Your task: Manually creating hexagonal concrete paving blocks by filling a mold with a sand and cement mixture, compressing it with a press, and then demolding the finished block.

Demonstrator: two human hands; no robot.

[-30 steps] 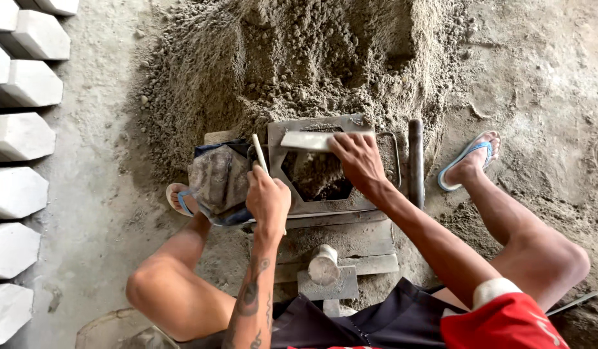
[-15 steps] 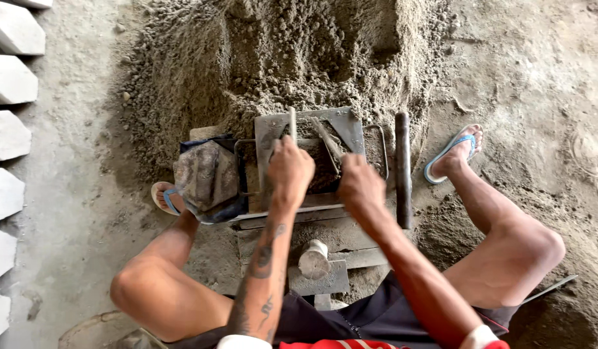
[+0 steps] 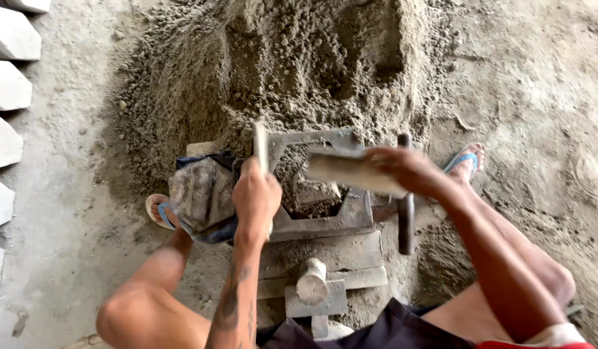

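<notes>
Mould worked between two hands beside a sand heap.
A flat stick [image 3: 261, 147] is gripped upright in the clenched left hand [image 3: 255, 199]; a flat block [image 3: 350, 173] is grasped by the right hand [image 3: 410, 169], held over the metal mould [image 3: 325, 223] lying between and just below both.

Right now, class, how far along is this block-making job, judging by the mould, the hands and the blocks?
Done: pale blocks lie in a row at the left. In hand: the metal mould holds dark mix; the left hand grips a flat stick, the right hand a flat plate. Left: a big mix pile remains.
</notes>
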